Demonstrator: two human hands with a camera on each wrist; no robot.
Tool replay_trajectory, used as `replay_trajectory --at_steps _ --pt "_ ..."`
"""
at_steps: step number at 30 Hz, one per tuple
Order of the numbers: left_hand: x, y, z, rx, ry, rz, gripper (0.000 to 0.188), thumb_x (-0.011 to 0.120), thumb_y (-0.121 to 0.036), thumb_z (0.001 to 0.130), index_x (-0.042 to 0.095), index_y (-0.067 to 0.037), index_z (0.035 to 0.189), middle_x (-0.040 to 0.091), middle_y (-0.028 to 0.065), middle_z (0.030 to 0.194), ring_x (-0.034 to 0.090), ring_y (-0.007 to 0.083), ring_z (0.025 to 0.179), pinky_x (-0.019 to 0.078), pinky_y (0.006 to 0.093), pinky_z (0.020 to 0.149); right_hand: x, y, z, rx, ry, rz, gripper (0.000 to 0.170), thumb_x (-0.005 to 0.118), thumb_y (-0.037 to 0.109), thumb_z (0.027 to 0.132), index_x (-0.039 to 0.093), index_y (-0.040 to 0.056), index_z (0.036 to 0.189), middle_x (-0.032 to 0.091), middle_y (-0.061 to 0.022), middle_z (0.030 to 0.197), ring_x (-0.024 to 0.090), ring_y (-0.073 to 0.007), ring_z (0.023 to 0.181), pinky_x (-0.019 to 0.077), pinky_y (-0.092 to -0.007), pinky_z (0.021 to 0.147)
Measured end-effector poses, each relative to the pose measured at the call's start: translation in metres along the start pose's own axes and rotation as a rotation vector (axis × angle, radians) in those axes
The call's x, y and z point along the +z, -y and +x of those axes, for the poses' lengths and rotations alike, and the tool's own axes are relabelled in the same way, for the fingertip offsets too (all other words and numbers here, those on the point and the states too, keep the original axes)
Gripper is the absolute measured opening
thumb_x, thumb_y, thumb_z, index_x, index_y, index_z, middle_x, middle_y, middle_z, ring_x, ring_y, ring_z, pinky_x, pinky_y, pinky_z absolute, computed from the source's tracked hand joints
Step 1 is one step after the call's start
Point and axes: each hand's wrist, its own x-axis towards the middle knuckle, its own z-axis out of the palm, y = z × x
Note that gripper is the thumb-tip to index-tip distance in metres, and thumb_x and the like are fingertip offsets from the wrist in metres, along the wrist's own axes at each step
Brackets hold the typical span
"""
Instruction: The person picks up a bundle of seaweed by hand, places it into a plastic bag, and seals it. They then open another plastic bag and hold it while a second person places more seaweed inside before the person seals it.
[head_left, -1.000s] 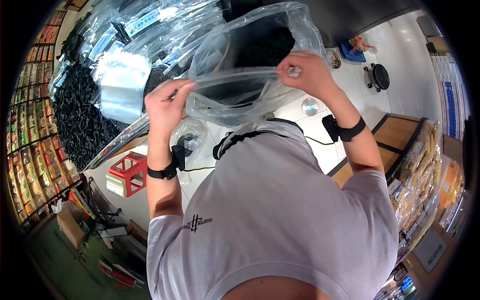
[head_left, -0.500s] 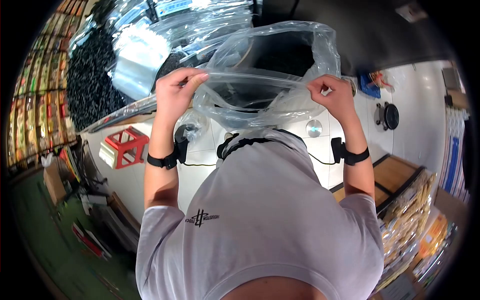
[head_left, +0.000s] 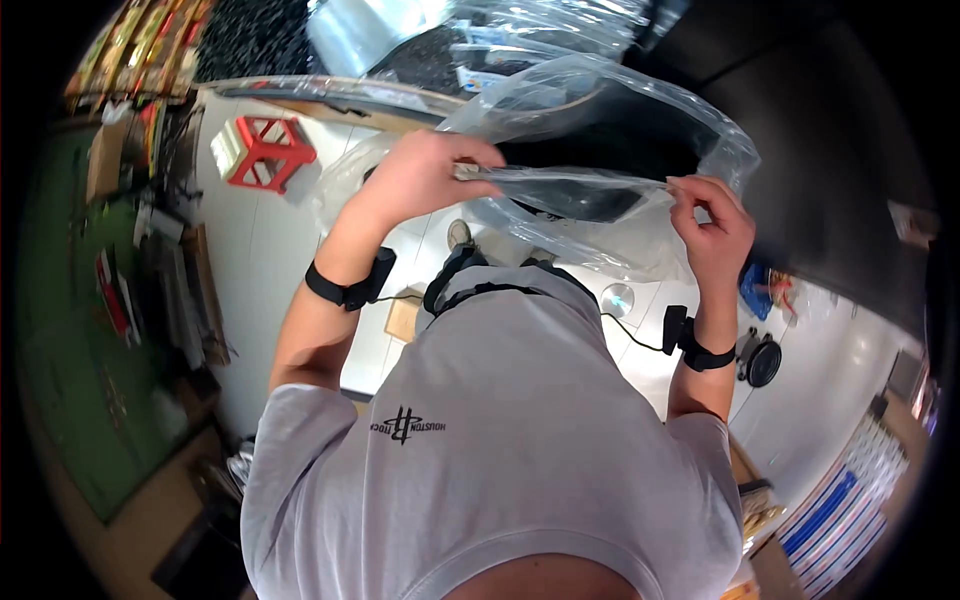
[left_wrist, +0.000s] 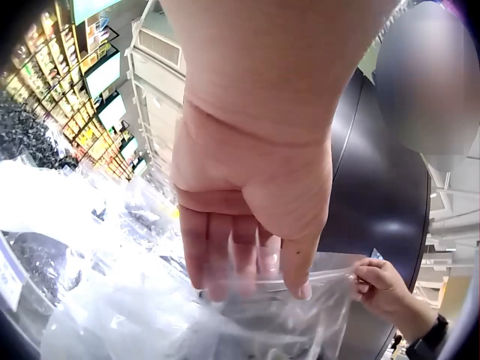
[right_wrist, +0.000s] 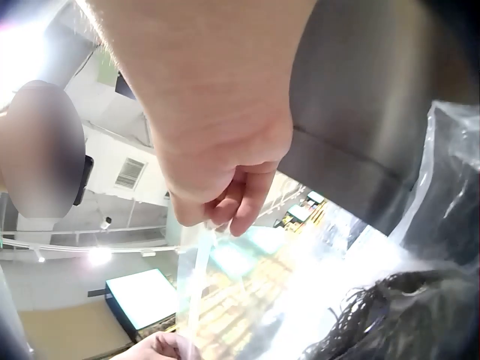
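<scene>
In the head view my right hand point(head_left: 715, 225) pinches one end of the pleated top edge of a clear plastic bag point(head_left: 590, 180) between thumb and fingers. At the other end is my left hand point(head_left: 425, 175), its thumb and index finger apart. The left wrist view has the left fingers extended at the bag's mouth, with their tips partly behind the plastic. Around and behind this edge stands a large clear plastic sack point(head_left: 735, 150) with its mouth wide and dark contents inside. Dark, stringy strands point(right_wrist: 405, 315) appear below the right hand in the right wrist view.
A table edge point(head_left: 340, 90) runs behind the left hand, bearing dark shreds point(head_left: 255, 40) and packed clear bags point(head_left: 560, 25). A red and white stool point(head_left: 265, 150) stands on the floor at left. A dark panel point(head_left: 820, 130) rises at right; a black wheeled base point(head_left: 760, 360) is below it.
The view has turned, and the table has shifted up and right in it. My left thumb and index finger have parted from their pinch on the bag's edge. My right hand keeps its pinch.
</scene>
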Motion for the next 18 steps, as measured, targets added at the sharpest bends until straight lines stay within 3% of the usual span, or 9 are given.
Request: replay_trajectory --at_steps 1,6,8,10,11,12,15,18 --pt "0.003 -0.003 -0.003 0.008 -0.025 0.087 0.034 0.084 -0.025 0.078 0.074 -0.013 0.108 0.075 0.0066 0.103 0.072 0.023 0.085 0.0555 0.0303 0.072 0.006 0.006 0.006 -0.014 0.028 0.023 0.017 0.07 -0.006 0.078 0.074 0.0014 0.093 0.071 -0.0069 0.087 0.061 -0.0094 0.067 0.0502 -0.0214 0.065" --pt "0.005 -0.001 -0.014 -0.163 0.04 0.177 0.027 0.074 -0.032 0.087 0.076 -0.017 0.109 0.075 0.0092 0.096 0.07 0.0273 0.074 0.0548 0.0351 0.068 0.046 0.035 0.032 -0.199 -0.033 -0.004 0.024 0.07 -0.01 0.074 0.074 0.0025 0.094 0.072 -0.0075 0.087 0.064 -0.0102 0.069 0.0508 -0.0214 0.065" --pt "0.001 0.02 -0.021 0.002 -0.118 0.191 0.024 0.072 -0.03 0.09 0.076 -0.018 0.11 0.074 0.0113 0.092 0.069 0.028 0.071 0.054 0.0359 0.067 0.059 0.038 0.038 -0.229 -0.045 0.022 0.024 0.071 -0.01 0.077 0.074 0.0023 0.097 0.072 -0.0079 0.094 0.065 -0.0106 0.076 0.0524 -0.0225 0.068" --pt "-0.026 0.022 -0.034 -0.005 -0.18 0.262 0.02 0.068 -0.024 0.094 0.076 -0.015 0.11 0.075 0.0113 0.096 0.071 0.0232 0.072 0.0554 0.0327 0.067 0.073 0.042 0.043 -0.11 -0.106 0.326 0.023 0.073 -0.006 0.082 0.074 0.0025 0.103 0.07 -0.0079 0.103 0.066 -0.0117 0.085 0.0533 -0.0237 0.075" --pt "-0.04 0.03 -0.044 -0.055 -0.276 0.114 0.021 0.067 -0.023 0.095 0.075 -0.012 0.111 0.075 0.0096 0.098 0.072 0.02 0.074 0.0562 0.0306 0.068 0.076 0.039 0.045 -0.14 -0.077 0.299 0.03 0.073 -0.001 0.086 0.069 0.0023 0.115 0.065 -0.0084 0.115 0.064 -0.0136 0.097 0.0528 -0.0257 0.083" --pt "-0.056 0.04 -0.054 -0.1 -0.371 -0.036 0.021 0.066 -0.021 0.096 0.074 -0.01 0.111 0.075 0.0079 0.101 0.072 0.0168 0.075 0.057 0.0285 0.068 0.084 0.043 0.046 -0.148 -0.077 0.287 0.03 0.073 -0.001 0.086 0.069 0.0023 0.115 0.065 -0.0084 0.115 0.064 -0.0136 0.097 0.0528 -0.0257 0.083" --pt "-0.112 0.067 -0.099 -0.181 -0.471 -0.379 0.022 0.063 -0.017 0.098 0.072 -0.006 0.114 0.075 0.007 0.096 0.07 0.0123 0.078 0.0577 0.0263 0.071 0.111 0.05 0.044 0.126 0.038 0.18 0.045 0.071 0.002 0.088 0.058 0.0017 0.131 0.06 -0.0084 0.128 0.06 -0.0154 0.109 0.0504 -0.0292 0.092" --pt "-0.168 0.113 -0.161 -0.274 -0.548 -0.524 0.031 0.059 -0.014 0.099 0.064 0.001 0.126 0.072 0.008 0.098 0.068 0.0124 0.075 0.0572 0.026 0.071 0.151 0.053 0.038 0.199 0.055 0.303 0.045 0.071 0.003 0.089 0.058 0.0017 0.131 0.059 -0.0091 0.131 0.06 -0.0156 0.108 0.05 -0.0296 0.093"
